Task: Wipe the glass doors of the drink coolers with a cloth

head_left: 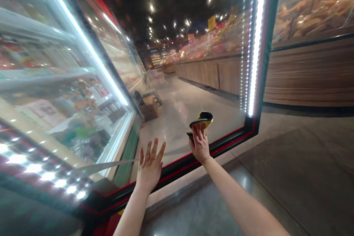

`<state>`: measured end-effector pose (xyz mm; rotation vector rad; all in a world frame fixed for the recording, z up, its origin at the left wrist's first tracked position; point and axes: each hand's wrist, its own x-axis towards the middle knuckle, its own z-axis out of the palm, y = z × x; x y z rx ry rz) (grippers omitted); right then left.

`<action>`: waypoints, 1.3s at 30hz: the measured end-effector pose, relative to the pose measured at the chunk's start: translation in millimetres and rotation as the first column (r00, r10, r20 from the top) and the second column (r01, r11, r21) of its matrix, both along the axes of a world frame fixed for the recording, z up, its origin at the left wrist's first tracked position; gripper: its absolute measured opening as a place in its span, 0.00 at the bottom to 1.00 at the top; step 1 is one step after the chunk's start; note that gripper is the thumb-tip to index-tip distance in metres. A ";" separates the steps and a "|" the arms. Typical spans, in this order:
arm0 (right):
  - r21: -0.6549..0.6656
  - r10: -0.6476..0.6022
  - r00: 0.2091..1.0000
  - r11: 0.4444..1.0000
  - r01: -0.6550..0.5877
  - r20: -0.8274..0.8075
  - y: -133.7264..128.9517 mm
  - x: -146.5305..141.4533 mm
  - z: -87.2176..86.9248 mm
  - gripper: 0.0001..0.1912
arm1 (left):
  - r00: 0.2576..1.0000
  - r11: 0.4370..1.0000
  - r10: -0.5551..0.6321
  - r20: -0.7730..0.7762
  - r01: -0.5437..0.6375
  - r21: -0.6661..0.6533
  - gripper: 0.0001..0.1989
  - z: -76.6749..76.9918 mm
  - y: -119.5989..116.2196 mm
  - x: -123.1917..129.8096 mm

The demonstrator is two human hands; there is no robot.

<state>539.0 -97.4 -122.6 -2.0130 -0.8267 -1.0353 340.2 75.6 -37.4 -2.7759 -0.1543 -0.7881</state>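
Observation:
My left hand [149,169] lies with its fingers spread against the lower part of a glass door [177,132]; nothing is in it. To its right, my right hand [200,143] presses a yellow and black cloth [204,118] to the same pane, a little above the bottom frame. Part of the cloth is hidden behind the fingers. The door stands swung out, with a black frame [193,163] edged in red and a bright light strip [256,44] along its right side.
On the left are lit refrigerator shelves [41,77] with packaged goods, blurred. Through the glass, a brown box [149,107] sits on the aisle floor [179,96]. A wood-panelled counter [306,70] heaped with wrapped goods [315,11] runs along the right.

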 end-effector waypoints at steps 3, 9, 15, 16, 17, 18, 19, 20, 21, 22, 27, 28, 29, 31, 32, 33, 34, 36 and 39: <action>-0.197 0.101 0.988 0.977 -0.077 0.117 -10.2 -11.2 -36.1 0.30 | 1.000 1.000 -0.007 0.028 0.007 0.018 0.45 -7.9 6.5 -9.6; 0.118 -0.093 0.996 0.989 0.092 -0.005 -31.5 18.6 -17.0 0.35 | 0.998 1.000 -0.020 0.065 0.020 0.008 0.42 -22.0 36.8 -44.5; -0.091 0.074 0.987 0.994 -0.062 0.139 54.1 -37.4 41.3 0.34 | 0.998 1.000 0.019 0.052 -0.018 -0.023 0.43 -21.5 44.9 -52.8; -0.180 0.137 0.973 0.978 -0.103 0.187 63.0 -48.7 37.0 0.33 | 0.998 0.999 0.022 0.054 -0.021 -0.026 0.43 -22.3 44.2 -51.9; -0.267 0.211 0.949 0.953 -0.146 0.234 66.8 -56.8 29.5 0.32 | 0.998 0.999 0.025 0.058 -0.023 -0.029 0.43 -23.4 43.6 -50.9; -0.350 0.291 0.918 0.918 -0.188 0.271 65.3 -61.0 19.8 0.31 | 0.998 0.999 0.027 0.065 -0.025 -0.032 0.43 -24.9 43.2 -50.1; -0.421 0.366 0.883 0.879 -0.224 0.295 58.5 -60.9 9.0 0.30 | 0.997 0.999 0.027 0.070 -0.025 -0.035 0.43 -26.6 43.1 -49.6; -0.471 0.419 0.856 0.847 -0.247 0.304 47.0 -56.5 -1.8 0.29 | 0.997 0.999 0.027 0.074 -0.024 -0.036 0.43 -28.1 43.2 -49.5; -0.502 0.444 0.845 0.826 -0.257 0.298 32.2 -48.5 -11.9 0.29 | 0.997 0.999 0.025 0.076 -0.022 -0.037 0.42 -29.5 43.4 -49.6; -0.482 0.412 0.866 0.842 -0.243 0.284 15.6 -37.9 -20.5 0.28 | 0.997 0.999 0.023 0.079 -0.020 -0.037 0.42 -30.5 43.7 -50.1; 0.012 -0.134 0.991 0.991 0.134 -0.012 -35.0 8.9 -38.2 0.30 | 0.996 0.999 0.020 0.088 -0.017 -0.032 0.40 -30.8 46.8 -57.0; 0.097 -0.165 0.985 0.981 0.170 -0.059 -31.2 8.4 -39.2 0.32 | 0.996 0.999 0.021 0.087 -0.019 -0.029 0.40 -30.8 48.1 -59.6; 0.141 -0.169 0.982 0.974 0.180 -0.087 -22.7 3.2 -40.5 0.33 | 0.996 0.999 0.023 0.083 -0.021 -0.027 0.39 -31.3 49.7 -62.8; 0.117 -0.137 0.986 0.982 0.147 -0.093 4.6 -19.6 -44.9 0.35 | 0.997 0.999 0.036 0.065 -0.034 -0.027 0.39 -33.9 53.8 -70.5; 0.065 -0.110 0.991 0.991 0.116 -0.080 20.7 -35.4 -47.7 0.36 | 0.997 0.999 0.048 0.056 -0.046 -0.028 0.39 -36.1 56.2 -74.9; -0.003 -0.076 0.996 0.997 0.076 -0.056 36.6 -52.3 -50.3 0.36 | 0.997 0.998 0.061 0.045 -0.060 -0.028 0.39 -38.9 58.5 -79.4; -0.086 -0.024 0.999 0.996 0.022 -0.024 50.9 -68.6 -52.2 0.36 | 0.997 0.997 0.075 0.035 -0.074 -0.027 0.40 -42.1 60.7 -83.9; -0.277 0.146 0.987 0.953 -0.124 0.060 70.3 -94.5 -51.6 0.34 | 0.995 0.995 0.100 0.016 -0.100 -0.023 0.40 -49.1 64.5 -91.8; -0.513 0.445 0.881 0.800 -0.311 0.160 70.0 -103.6 -38.4 0.32 | 0.991 0.990 0.136 0.006 -0.136 -0.026 0.41 -58.5 68.0 -99.6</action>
